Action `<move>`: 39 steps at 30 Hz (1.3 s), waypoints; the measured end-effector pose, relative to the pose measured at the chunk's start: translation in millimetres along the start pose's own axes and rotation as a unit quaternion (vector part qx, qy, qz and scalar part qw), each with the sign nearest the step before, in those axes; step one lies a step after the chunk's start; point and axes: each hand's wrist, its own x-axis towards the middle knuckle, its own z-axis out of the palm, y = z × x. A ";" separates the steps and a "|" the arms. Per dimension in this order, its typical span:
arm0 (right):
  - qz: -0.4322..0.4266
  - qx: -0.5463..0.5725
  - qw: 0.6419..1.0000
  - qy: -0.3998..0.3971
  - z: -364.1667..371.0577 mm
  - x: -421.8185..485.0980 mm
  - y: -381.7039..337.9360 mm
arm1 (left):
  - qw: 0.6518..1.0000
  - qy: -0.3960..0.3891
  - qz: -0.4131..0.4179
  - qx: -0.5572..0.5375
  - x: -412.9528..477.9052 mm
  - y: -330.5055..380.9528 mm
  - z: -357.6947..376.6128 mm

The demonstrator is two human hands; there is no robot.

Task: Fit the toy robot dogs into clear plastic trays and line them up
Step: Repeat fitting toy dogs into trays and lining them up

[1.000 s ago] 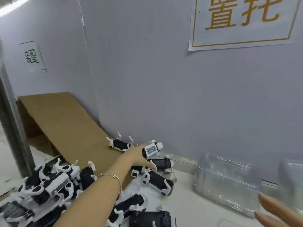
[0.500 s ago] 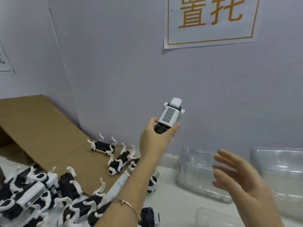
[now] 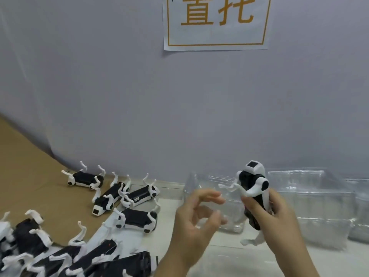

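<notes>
My right hand (image 3: 279,216) grips a black-and-white toy robot dog (image 3: 253,184) by its body, head end up, legs sticking out to the left. My left hand (image 3: 196,222) hovers just left of it with fingers loosely bent, holding nothing, its fingertips near the dog's front leg. Behind both hands a clear plastic tray (image 3: 207,182) stands against the wall, with a second clear tray (image 3: 311,196) to its right. Loose toy dogs lie on their backs at the left: one (image 3: 85,178) farthest back, a pair (image 3: 139,194) beside it, another (image 3: 137,217) nearer.
A pile of several more toy dogs (image 3: 30,240) fills the lower left corner. They lie on a brown cardboard sheet (image 3: 30,166) sloping up the left wall. A third clear tray (image 3: 359,208) shows at the right edge. A paper sign (image 3: 215,23) hangs on the grey wall.
My left hand lifted a dog from the cardboard and carried it right. The dog has passed into my right hand, and my left hand has let go.
</notes>
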 end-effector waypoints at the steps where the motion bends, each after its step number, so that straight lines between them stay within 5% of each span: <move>1: -0.025 -0.042 0.999 -0.013 -1.1 -1.6 0.2 | 0.999 0.030 -0.022 -0.030 1.7 -0.8 -2.6; 6: -0.139 -0.174 0.973 -0.056 11.9 -9.2 0.2 | 0.986 0.023 -0.106 -0.127 2.0 -1.1 -12.2; 12: -0.167 -0.192 0.965 -0.057 11.8 -8.8 6.0 | 0.999 0.000 -0.037 -0.030 -6.7 11.0 -3.6; 16: -0.210 -0.166 0.962 -0.060 10.4 -8.1 3.5 | 0.997 -0.003 -0.021 -0.074 -7.8 16.7 -8.2; 22: -0.375 -0.362 0.854 0.002 25.4 -17.8 -6.9 | 0.986 0.070 -0.150 -0.011 -4.2 17.1 -0.4; 24: -0.355 -0.322 0.878 -0.017 24.9 -21.6 -16.2 | 0.976 0.085 -0.169 -0.104 -3.0 13.0 -3.3; 27: -0.180 -0.170 0.966 -0.076 8.5 -25.0 -34.3 | 0.947 0.103 -0.189 -0.239 -4.2 11.6 -11.7; 29: -0.087 -0.102 0.985 -0.111 -2.4 -23.3 -39.3 | 0.930 0.116 -0.198 -0.289 -6.0 10.9 -15.3; 35: -0.081 -0.089 0.987 -0.110 -2.5 -22.5 -38.7 | 0.922 0.134 -0.205 -0.299 -6.7 12.4 -12.6; 39: -0.180 -0.289 0.937 -0.073 9.4 -28.2 -35.3 | 0.932 0.176 -0.201 -0.243 -4.4 17.4 -7.3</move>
